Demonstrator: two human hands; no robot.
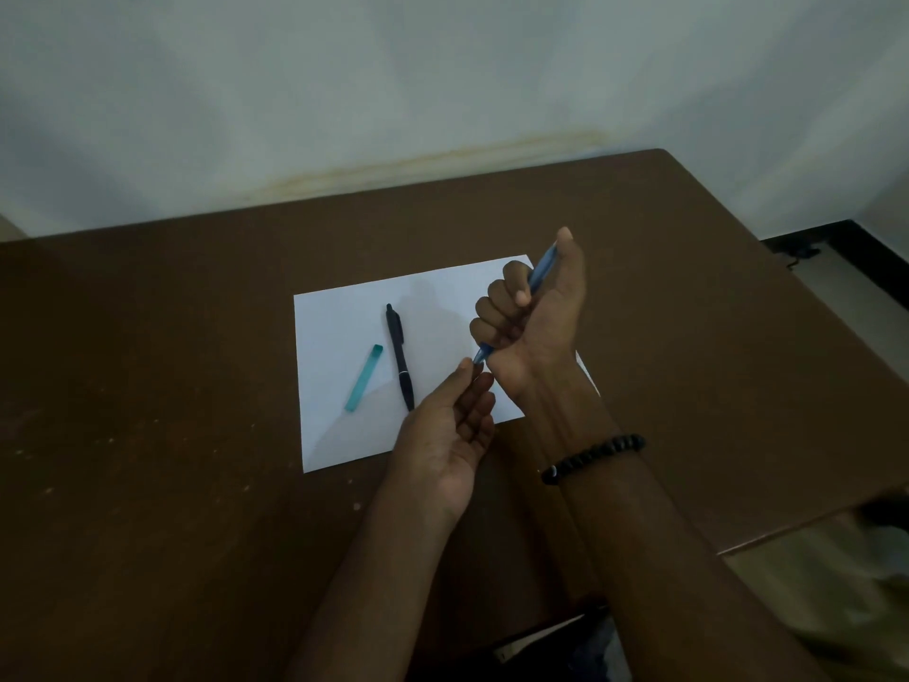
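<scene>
Closest to me, a beaded bracelet (595, 455) sits on the right forearm. The left hand (442, 435) is raised palm-up above the near edge of the sheet of paper (344, 327). Its thumb and forefinger are drawn in at the lower tip of the blue pen (543, 263). Whether that grip has closed on the tip or on anything small, I cannot tell in this dim light.

Just beyond, the right hand (531, 327) has its grip clamped in a fist around the blue pen. It holds the pen slanted in the air over the paper, with the thumb up by the top end.

What could go wrong, as I see it:
- A press of that thumb could push the point into the left fingertips, since they sit so close to it.
- If the left hand pulls while the fist is loose, the pen could slide out and drop.
- Any small piece coming away at the tip could fall onto the dark bench (172, 361) and be hard to find.

Farther out on the paper lie a black pen (399, 359) and, just to its left and not touching it, a teal case (365, 378).

Counted:
- two hands
- two pens (one blue, one black)
- one teal case
- one sheet
- one bracelet
</scene>
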